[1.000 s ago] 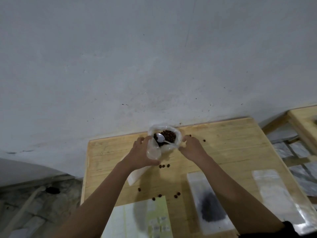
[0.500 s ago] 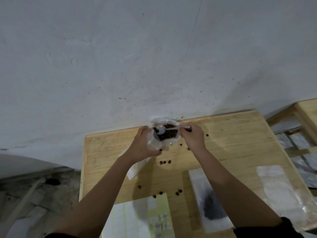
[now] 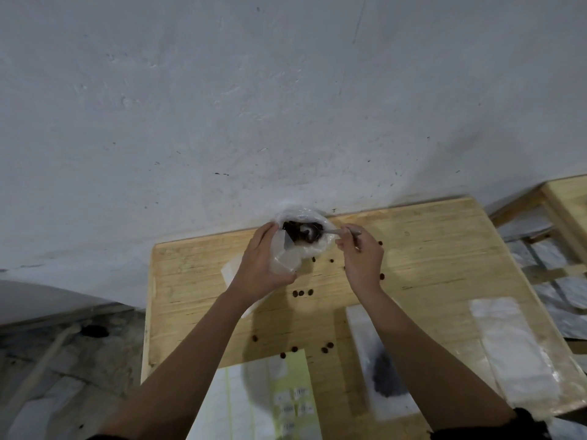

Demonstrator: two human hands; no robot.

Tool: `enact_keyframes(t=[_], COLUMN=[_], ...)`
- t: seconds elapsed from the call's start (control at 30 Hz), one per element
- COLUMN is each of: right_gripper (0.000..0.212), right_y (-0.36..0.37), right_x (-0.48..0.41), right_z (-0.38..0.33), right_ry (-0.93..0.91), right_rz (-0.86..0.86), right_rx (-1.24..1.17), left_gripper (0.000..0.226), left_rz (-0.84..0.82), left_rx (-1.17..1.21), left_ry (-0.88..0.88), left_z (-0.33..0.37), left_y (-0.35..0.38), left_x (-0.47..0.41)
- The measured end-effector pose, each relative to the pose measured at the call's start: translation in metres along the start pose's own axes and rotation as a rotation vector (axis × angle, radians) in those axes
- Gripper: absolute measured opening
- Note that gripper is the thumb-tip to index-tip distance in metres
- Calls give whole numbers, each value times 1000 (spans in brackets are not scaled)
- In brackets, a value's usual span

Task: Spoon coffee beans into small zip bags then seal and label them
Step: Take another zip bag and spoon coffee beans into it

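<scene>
Pinching the spoon [image 3: 332, 231], the right hand [image 3: 362, 262] holds it in the bean bag [image 3: 317, 246]; left hand [image 3: 257, 268] grips a zip bag [image 3: 286, 262]; label sheet [image 3: 292, 401] writing, lower centre, unreadable.

The spoon [image 3: 332, 231] reaching into the big bag of beans [image 3: 317, 247] is blurred at its bowl, and its handle end disappears inside the right hand [image 3: 360, 258]. Just left of that bag, the left hand [image 3: 260, 265] covers much of a small clear bag [image 3: 286, 260] and part of a white packet [image 3: 231, 270]. Nearer than that bag, the label sheet [image 3: 254, 404] is cut by the bottom edge and its print is too small to read. The right forearm [image 3: 422, 354] hides one side of a flat bag with a dark patch [image 3: 386, 373].
</scene>
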State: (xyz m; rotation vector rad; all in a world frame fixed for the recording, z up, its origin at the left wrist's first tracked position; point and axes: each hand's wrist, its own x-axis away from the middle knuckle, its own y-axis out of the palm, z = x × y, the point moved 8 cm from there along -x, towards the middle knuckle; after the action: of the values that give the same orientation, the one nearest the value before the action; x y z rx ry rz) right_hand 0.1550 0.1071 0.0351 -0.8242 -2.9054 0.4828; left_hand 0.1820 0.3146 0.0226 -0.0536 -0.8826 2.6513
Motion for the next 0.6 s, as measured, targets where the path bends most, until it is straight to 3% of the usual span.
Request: enact_keyframes(t=[0.13, 0.23, 0.4, 0.6], right_gripper=[15, 10, 10, 20], right_y=[12, 21, 7, -26], right_x=[12, 19, 14, 3], right_z=[37, 46, 44, 29], right_ry=[460, 638, 682, 584], right_rz=[8, -4, 56, 108], right_rx=[-362, -526, -600, -529], left_gripper=[106, 110, 116, 123], left_rz=[-23, -28, -43, -52], left_rx=[-11, -21, -82, -156], left_ry=[4, 7, 3, -27], left_z=[-3, -3, -2, -1], left_y=[3, 3, 4, 6], left_x=[2, 4, 6, 5])
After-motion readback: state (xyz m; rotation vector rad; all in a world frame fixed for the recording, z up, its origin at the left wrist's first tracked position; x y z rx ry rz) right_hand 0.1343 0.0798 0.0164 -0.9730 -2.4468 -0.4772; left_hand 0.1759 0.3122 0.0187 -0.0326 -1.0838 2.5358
